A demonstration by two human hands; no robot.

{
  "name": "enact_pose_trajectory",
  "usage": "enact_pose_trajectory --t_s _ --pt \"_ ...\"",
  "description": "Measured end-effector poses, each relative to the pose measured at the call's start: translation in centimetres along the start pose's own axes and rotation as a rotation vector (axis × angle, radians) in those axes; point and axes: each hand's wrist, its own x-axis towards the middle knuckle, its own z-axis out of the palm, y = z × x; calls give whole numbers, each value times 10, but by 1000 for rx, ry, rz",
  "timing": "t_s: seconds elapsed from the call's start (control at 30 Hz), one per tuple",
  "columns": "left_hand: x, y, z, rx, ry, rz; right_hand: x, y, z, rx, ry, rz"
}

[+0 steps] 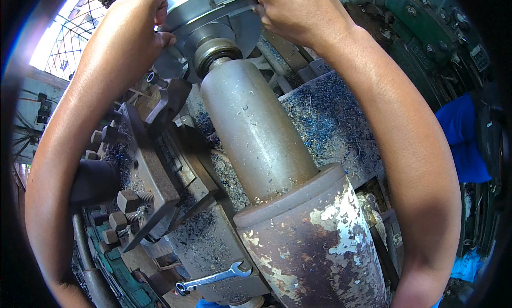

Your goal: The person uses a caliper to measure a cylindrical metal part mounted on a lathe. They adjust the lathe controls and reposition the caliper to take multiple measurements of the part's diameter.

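Observation:
My two hands reach to the far end of a lathe, either side of a shiny metal disc [246, 35]. A flat metal bar [213, 16] crosses the disc between them. My right hand [290, 12] is closed, its fingers curled at the bar's right end. My left hand [140, 17] has its fingers bent and thumb out at the disc's left side; what it grips is cut off at the top edge. Behind the disc is a round steel centre [216, 54], meeting a thick grey cylinder [256, 121], which widens into a flaking painted housing [314, 249].
A tool post [154, 169] with large square-headed bolts [128, 201] stands left of the cylinder. A combination spanner [216, 277] lies on the flat metal below it. Bluish chips [330, 121] cover the right-hand surface. Green machinery [426, 25] and blue cloth [464, 140] are at the right.

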Motion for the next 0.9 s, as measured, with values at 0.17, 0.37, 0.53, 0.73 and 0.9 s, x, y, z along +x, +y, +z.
enact_pose_trajectory --t_s 0.17,0.37,0.53,0.73,0.9 --pt "-1 1 0 -46 -13 -13 0 -1 1 -8 -15 18" --pt "0 -1 0 -52 -1 10 0 0 1 0 9 -5" --pt "0 -3 1 -48 -7 1 -1 0 1 6 17 -8" --pt "-1 -5 2 -47 6 19 -1 -1 0 1 -1 3" --pt "0 -6 2 -21 36 72 0 -2 -1 3 4 -6"
